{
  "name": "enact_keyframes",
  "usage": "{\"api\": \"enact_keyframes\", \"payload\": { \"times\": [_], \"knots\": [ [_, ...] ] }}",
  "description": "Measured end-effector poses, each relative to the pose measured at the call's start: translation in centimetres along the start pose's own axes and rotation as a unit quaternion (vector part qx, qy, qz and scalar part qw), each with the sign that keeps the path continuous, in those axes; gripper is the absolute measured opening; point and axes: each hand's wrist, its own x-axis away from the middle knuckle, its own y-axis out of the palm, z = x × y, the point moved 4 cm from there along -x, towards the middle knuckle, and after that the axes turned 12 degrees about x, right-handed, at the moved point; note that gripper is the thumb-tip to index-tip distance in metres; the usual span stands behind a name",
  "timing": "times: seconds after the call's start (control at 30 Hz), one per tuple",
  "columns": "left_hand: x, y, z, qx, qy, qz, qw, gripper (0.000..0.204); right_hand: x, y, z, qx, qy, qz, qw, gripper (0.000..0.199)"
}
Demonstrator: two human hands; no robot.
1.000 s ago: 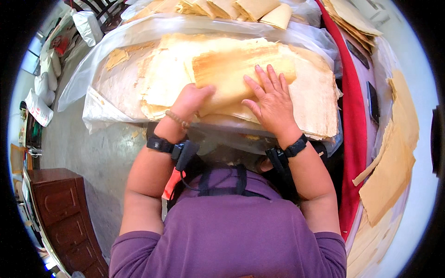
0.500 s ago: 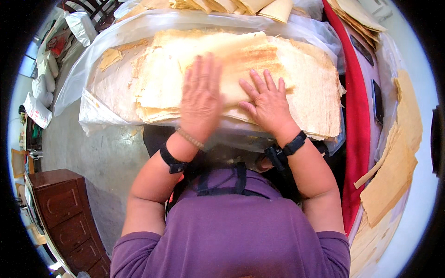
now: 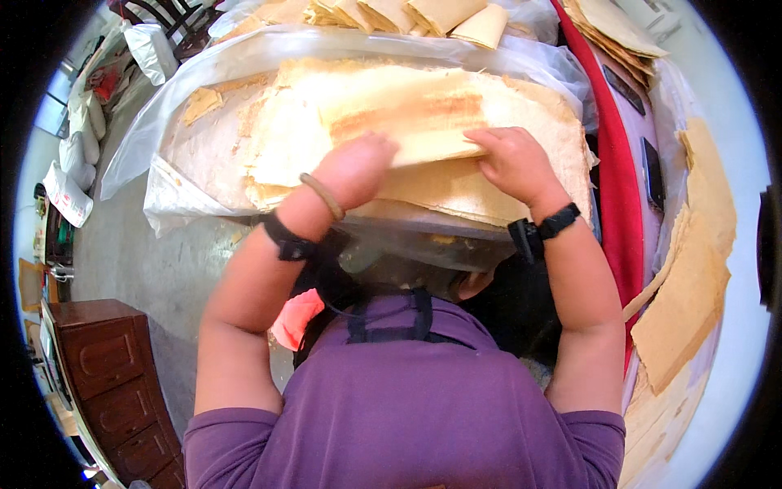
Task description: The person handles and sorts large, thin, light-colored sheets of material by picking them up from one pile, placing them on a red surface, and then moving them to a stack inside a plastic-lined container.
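A thin tan sheet [image 3: 407, 118] with a browner band lies folded on a stack of pale, rough-edged sheets [image 3: 542, 134]. My right hand [image 3: 521, 163] pinches the right end of its near edge between thumb and fingers. At the left end my left hand [image 3: 358, 167] is closed on the same edge, its fingers curled and blurred. Between the hands this edge stands slightly raised above the sheets beneath. Exactly how the left fingertips grip is hidden.
Clear plastic film [image 3: 244, 49] surrounds the stack. Folded tan sheets [image 3: 391, 15] lie behind it. On the right are a red cloth [image 3: 617, 204], two dark phones [image 3: 652, 175] and loose tan sheets [image 3: 684, 318]. A brown wooden cabinet [image 3: 106, 359] stands at lower left.
Both hands lay flat with fingers spread on the sheet. Now they are closed on its near edge, the right hand farther right, and that edge is lifted.
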Motion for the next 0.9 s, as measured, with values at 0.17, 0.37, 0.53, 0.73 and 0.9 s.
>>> {"api": "enact_keyframes", "payload": {
  "times": [0.17,0.37,0.53,0.73,0.9],
  "knots": [
    [3.3,-4.0,-1.1,0.241,0.034,-0.1,0.965,0.035,4.1,-1.5,1.9,-0.303,0.124,-0.01,0.945,0.024],
    [2.6,-5.6,-3.6,0.296,-0.09,-0.167,0.936,0.037,3.9,1.3,0.1,-0.483,0.206,0.028,0.85,0.019],
    [3.9,-5.2,-8.0,0.347,-0.143,-0.023,0.927,0.042,2.7,5.7,2.1,-0.464,0.262,0.042,0.845,0.024],
    [7.0,-0.7,-7.6,0.603,-0.183,0.214,0.746,0.031,1.6,6.8,1.9,-0.425,0.287,0.089,0.854,0.033],
    [5.9,0.6,-9.0,0.275,-0.224,0.381,0.854,0.038,0.5,5.5,1.6,-0.266,0.337,0.035,0.902,0.041]
  ]
}}
